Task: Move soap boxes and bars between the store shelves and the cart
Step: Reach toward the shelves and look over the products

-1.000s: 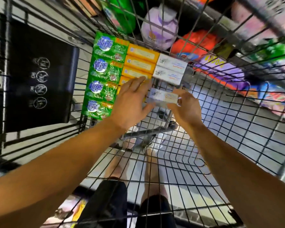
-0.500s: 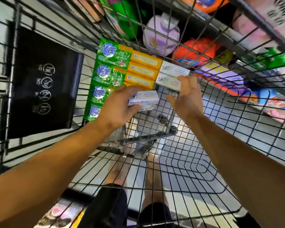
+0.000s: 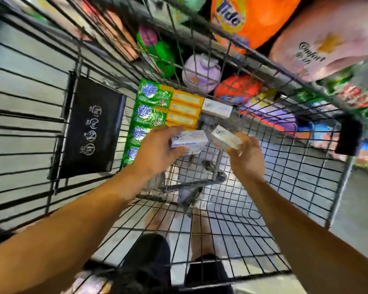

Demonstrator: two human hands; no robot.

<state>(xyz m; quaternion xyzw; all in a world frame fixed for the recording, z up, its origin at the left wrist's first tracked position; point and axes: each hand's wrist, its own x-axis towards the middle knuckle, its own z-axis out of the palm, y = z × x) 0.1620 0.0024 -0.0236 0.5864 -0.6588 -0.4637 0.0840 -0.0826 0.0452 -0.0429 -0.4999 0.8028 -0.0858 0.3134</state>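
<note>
Hands lifting two white cardboard soap boxes above a black wire shopping cart (image 3: pixel 253 209).

The left hand (image 3: pixel 157 151) grips one white soap box with blue lettering (image 3: pixel 189 141); the right hand (image 3: pixel 245 154) pinches a second white soap box (image 3: pixel 225 137) from below, tilted. Both hang over the cart floor. A third white box (image 3: pixel 216 108) stays against the far wall beside yellow boxes (image 3: pixel 185 109) and green wrapped bars (image 3: pixel 147 119). The right hand's shallow hold looks the likelier to slip; the two boxes nearly touch and could knock together.
</note>
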